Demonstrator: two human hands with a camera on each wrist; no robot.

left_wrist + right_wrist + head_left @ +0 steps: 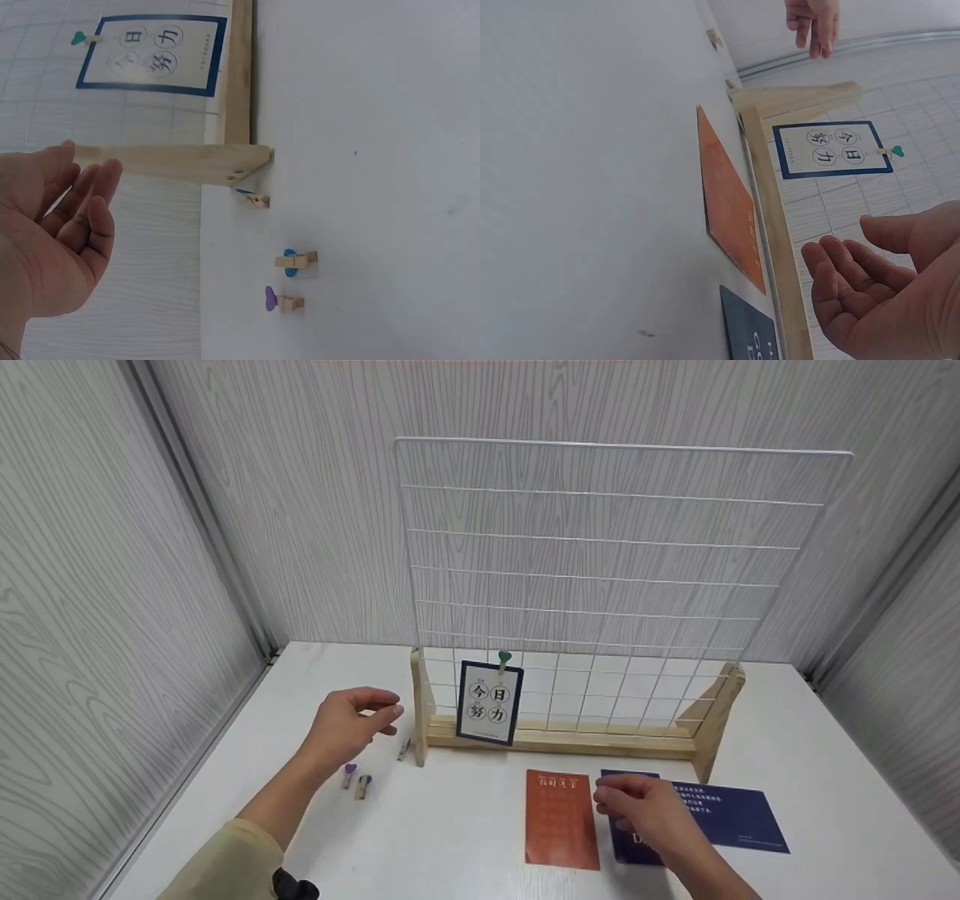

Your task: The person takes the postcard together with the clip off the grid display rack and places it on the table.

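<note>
Near the rack's left foot, my left hand (352,725) hovers with loosely bent fingers and nothing in them. Below it on the table lie a purple heart clothespin (283,300), a blue-topped clothespin (296,260) and another clothespin (257,199) beside the wooden foot. My right hand (637,806) is over a dark blue card (626,851), its fingers relaxed and holding nothing in the right wrist view. An orange card (562,821) lies just left of it. On the wire grid (600,619), a white card with a dark border (487,705) hangs from a green heart clothespin (504,658).
The grid stands in a wooden base (562,742) with an upright foot at each end. A second blue card (739,817) with white writing lies at the right, partly behind my right hand. Pale wood-grain walls (112,585) enclose the white table (435,840).
</note>
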